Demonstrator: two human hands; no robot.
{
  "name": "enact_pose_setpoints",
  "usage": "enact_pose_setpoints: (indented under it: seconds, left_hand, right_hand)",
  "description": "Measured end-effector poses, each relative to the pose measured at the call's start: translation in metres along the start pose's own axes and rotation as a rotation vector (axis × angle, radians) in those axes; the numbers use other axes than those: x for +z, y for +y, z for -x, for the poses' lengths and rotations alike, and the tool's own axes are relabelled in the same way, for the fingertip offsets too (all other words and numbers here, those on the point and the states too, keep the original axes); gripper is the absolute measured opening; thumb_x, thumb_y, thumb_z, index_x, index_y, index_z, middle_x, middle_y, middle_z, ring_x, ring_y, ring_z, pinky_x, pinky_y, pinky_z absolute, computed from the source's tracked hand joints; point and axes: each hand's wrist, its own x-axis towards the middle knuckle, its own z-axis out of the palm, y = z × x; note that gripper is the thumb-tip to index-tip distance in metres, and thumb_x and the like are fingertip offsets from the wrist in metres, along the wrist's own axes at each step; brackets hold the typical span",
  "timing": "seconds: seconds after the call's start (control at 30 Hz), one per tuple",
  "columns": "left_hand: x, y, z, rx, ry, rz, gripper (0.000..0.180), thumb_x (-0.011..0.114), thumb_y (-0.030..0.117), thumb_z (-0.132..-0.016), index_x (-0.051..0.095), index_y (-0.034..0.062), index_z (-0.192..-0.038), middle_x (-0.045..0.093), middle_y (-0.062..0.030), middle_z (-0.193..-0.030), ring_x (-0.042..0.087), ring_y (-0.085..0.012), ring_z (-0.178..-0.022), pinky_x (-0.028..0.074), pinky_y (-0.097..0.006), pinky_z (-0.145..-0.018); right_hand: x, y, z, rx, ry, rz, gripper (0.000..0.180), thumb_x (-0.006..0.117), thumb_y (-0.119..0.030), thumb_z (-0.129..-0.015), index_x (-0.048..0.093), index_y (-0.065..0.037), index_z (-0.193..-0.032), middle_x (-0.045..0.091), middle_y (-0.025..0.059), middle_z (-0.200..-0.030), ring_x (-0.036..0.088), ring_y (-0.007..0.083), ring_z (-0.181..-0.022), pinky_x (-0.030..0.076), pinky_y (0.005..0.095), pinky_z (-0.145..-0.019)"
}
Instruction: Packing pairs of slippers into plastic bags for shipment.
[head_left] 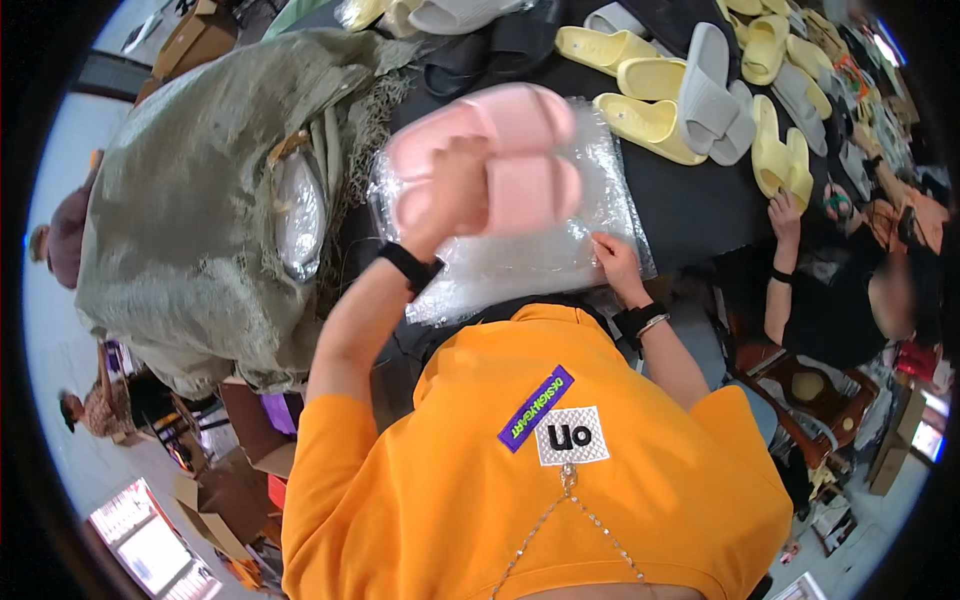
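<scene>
My left hand (462,192), a little blurred, grips a pair of pink slide slippers (528,195), laid side by side with their straps toward the right. Its fingers reach in around the middle of the pair. Under the slippers lies a clear plastic bag (500,268), flat and crinkled on the dark table. At the bag's right side my right hand (618,265) is closed, pinching the film between thumb and fingers. Both wrists carry black bands.
A heap under grey-green woven sacking (200,200) stands at my left. Several yellow slippers (655,125) and grey slippers (705,90) lie on the black tabletop (690,215) beyond the bag. Black slippers (490,55) lie at the far side. A co-worker's hand (786,215) touches a yellow slipper at right.
</scene>
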Motion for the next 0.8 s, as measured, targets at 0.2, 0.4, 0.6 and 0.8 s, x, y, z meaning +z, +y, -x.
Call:
enact_pose_setpoints:
  seconds: [0.2,0.4,0.6,0.8]
  left_hand:
    - [0.085,0.018,0.074,0.22,-0.046,0.07,0.034,0.053,0.009,-0.068,0.055,0.0088,-0.102,0.052,-0.0053,-0.115,0.045,-0.0256,-0.109,0.034,-0.041,-0.084]
    - [0.07,-0.058,0.116,0.139,-0.009,0.045,0.029,0.053,0.008,-0.069,0.057,0.0088,-0.098,0.053,-0.0051,-0.113,0.045,-0.0257,-0.109,0.034,-0.043,-0.085]
    - [0.046,-0.149,0.154,-0.31,0.0,-0.163,0.029,0.047,0.007,-0.077,0.057,0.0093,-0.104,0.052,-0.0083,-0.118,0.045,-0.0299,-0.11,0.037,-0.048,-0.084]
    - [0.009,-0.109,0.09,-0.217,0.171,0.011,0.026,0.053,0.005,-0.069,0.056,0.0047,-0.095,0.055,-0.0141,-0.105,0.05,-0.0352,-0.095,0.038,-0.047,-0.076]
  right_hand:
    - [0.004,-0.005,-0.003,0.058,0.02,-0.124,0.026,0.051,-0.009,-0.086,0.06,0.002,-0.108,0.062,0.0039,-0.075,0.055,0.0086,-0.066,0.044,0.0237,-0.06]
    - [0.006,-0.007,-0.004,0.054,0.025,-0.065,0.026,0.051,-0.009,-0.087,0.061,0.001,-0.108,0.057,0.0009,-0.069,0.051,0.0073,-0.059,0.042,0.0214,-0.054]
    - [0.003,-0.009,-0.004,0.054,-0.021,-0.045,0.027,0.052,-0.01,-0.085,0.06,0.001,-0.108,0.06,0.0051,-0.071,0.055,0.011,-0.063,0.045,0.0255,-0.059]
    - [-0.003,-0.032,0.009,-0.159,0.011,0.23,0.032,0.057,-0.014,-0.08,0.059,0.001,-0.108,0.061,0.0134,-0.079,0.06,0.0237,-0.069,0.046,0.0332,-0.065]
